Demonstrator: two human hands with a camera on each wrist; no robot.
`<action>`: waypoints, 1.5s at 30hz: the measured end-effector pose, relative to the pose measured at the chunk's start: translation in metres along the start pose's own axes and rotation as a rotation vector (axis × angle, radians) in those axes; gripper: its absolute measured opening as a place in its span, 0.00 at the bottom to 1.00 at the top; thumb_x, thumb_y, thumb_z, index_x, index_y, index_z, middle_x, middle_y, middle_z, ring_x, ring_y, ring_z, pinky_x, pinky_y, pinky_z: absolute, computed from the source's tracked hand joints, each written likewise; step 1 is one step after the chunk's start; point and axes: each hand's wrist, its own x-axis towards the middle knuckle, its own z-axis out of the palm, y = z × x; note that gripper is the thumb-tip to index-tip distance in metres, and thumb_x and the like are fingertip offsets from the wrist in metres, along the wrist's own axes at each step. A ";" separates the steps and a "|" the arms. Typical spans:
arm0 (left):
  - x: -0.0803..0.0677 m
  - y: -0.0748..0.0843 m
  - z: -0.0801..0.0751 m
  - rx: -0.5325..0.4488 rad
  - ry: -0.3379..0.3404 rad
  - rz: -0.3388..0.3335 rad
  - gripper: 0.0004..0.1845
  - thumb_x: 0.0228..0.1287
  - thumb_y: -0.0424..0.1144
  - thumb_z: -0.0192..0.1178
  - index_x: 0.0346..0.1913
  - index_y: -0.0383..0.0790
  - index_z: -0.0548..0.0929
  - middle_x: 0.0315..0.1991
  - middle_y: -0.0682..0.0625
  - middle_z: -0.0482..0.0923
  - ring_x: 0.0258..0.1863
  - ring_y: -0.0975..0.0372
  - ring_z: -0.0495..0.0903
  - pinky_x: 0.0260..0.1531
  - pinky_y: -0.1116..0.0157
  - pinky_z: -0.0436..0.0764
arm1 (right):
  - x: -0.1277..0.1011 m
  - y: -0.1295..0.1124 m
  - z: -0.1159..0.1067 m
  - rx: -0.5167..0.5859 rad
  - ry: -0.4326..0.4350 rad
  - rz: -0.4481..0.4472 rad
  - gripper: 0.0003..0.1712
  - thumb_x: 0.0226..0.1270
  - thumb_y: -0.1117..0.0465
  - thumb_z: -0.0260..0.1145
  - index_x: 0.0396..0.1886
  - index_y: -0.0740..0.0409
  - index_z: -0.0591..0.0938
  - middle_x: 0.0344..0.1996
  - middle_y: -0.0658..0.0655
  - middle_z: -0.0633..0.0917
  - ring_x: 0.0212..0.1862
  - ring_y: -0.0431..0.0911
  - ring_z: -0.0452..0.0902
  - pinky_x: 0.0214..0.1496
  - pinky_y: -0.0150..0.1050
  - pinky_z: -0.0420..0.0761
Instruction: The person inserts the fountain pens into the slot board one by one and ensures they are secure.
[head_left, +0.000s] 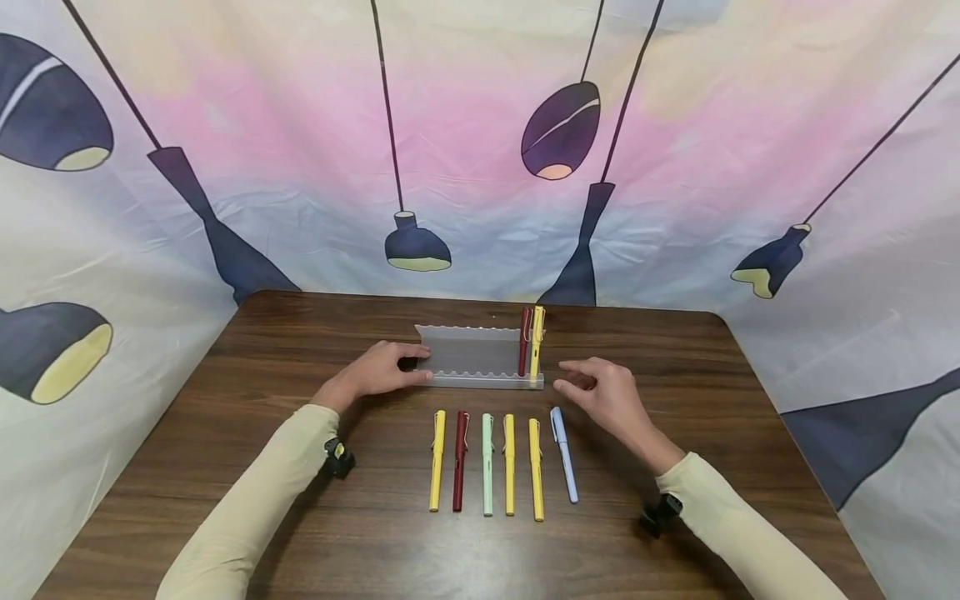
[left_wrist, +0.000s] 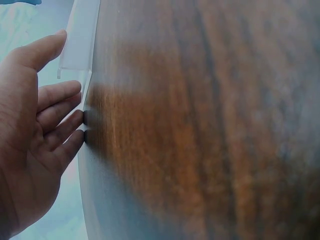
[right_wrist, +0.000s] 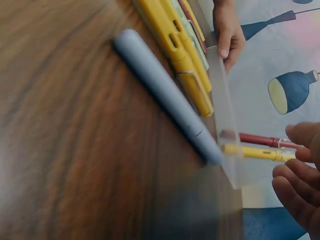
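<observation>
A clear pen stand (head_left: 480,382) with notched edges lies toward the back of the table. At its right end a dark red pen (head_left: 523,343) and a yellow pen (head_left: 536,343) rest in neighbouring slots. My left hand (head_left: 381,367) touches the stand's left end with thumb and index finger; its other fingers extend loosely in the left wrist view. Beside the right end, my right hand (head_left: 603,395) has loosely bent fingers and holds nothing. In front lie three yellow pens (head_left: 437,461), another dark red pen (head_left: 460,462), a mint green pen (head_left: 487,465) and a light blue pen (head_left: 565,455).
The brown wood-grain table (head_left: 360,533) has a rounded back edge. Behind it hangs a pastel cloth (head_left: 480,125) printed with dark lamps. Each wrist wears a small black camera (head_left: 340,458).
</observation>
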 end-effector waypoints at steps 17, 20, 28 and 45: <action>-0.001 0.003 -0.001 0.005 0.008 0.004 0.33 0.69 0.61 0.62 0.67 0.41 0.81 0.69 0.44 0.76 0.69 0.49 0.74 0.65 0.46 0.74 | -0.030 0.008 0.011 0.021 -0.204 0.137 0.23 0.59 0.51 0.80 0.50 0.58 0.90 0.30 0.45 0.86 0.30 0.34 0.79 0.33 0.33 0.80; -0.001 0.003 -0.002 0.004 0.006 0.005 0.34 0.69 0.61 0.62 0.67 0.41 0.80 0.69 0.44 0.75 0.69 0.49 0.73 0.66 0.46 0.73 | -0.031 0.007 0.014 0.026 -0.218 0.151 0.25 0.58 0.50 0.80 0.51 0.59 0.89 0.28 0.44 0.85 0.29 0.33 0.78 0.32 0.33 0.79; -0.001 0.005 -0.003 0.000 0.000 0.013 0.33 0.70 0.60 0.62 0.67 0.40 0.80 0.69 0.43 0.75 0.69 0.49 0.74 0.66 0.46 0.73 | -0.031 0.004 0.017 0.027 -0.249 0.162 0.27 0.58 0.50 0.80 0.53 0.60 0.88 0.25 0.42 0.82 0.26 0.34 0.75 0.30 0.33 0.76; 0.000 0.004 -0.002 0.004 -0.002 0.014 0.33 0.70 0.60 0.63 0.67 0.40 0.80 0.69 0.43 0.75 0.69 0.49 0.74 0.66 0.46 0.74 | -0.030 0.001 0.026 0.013 -0.334 0.236 0.35 0.56 0.46 0.81 0.59 0.62 0.85 0.18 0.44 0.78 0.22 0.37 0.69 0.25 0.32 0.68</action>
